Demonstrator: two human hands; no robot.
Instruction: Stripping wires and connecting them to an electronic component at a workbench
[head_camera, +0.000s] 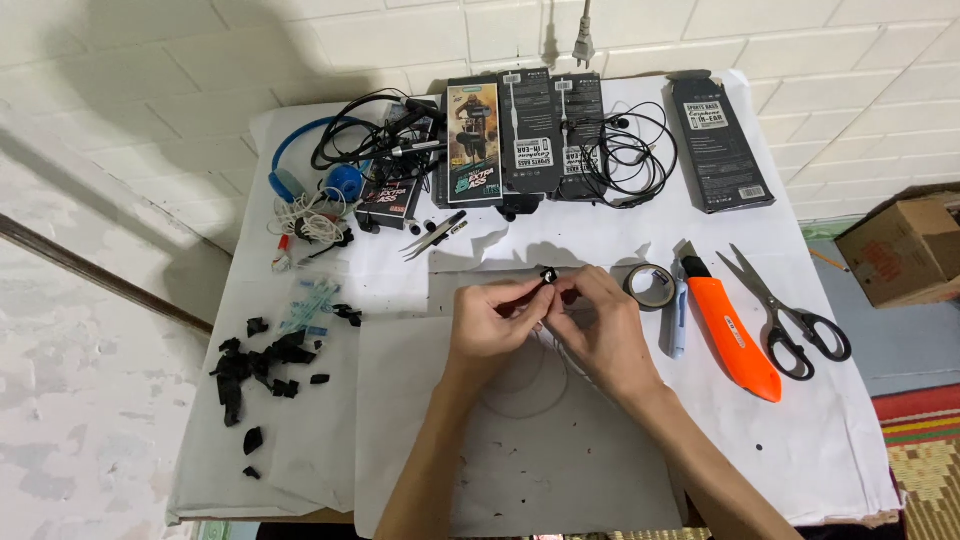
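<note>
Both my hands meet over the middle of a table covered in white paper (820, 440). My left hand (488, 318) and my right hand (598, 322) pinch a small black earbud piece (549, 275) between their fingertips. A thin pale cable (530, 385) hangs from it and loops on the paper between my forearms. A roll of dark tape (649, 286) lies just right of my right hand.
An orange utility knife (735, 335), a blue-grey pen (677, 320) and black scissors (790, 315) lie to the right. Black boxes (720, 145), tangled earphones (625, 155), blue headphones (300, 165) and tweezers (435, 235) sit at the back. Black scraps (255, 370) lie left. A cardboard box (905, 250) stands on the floor.
</note>
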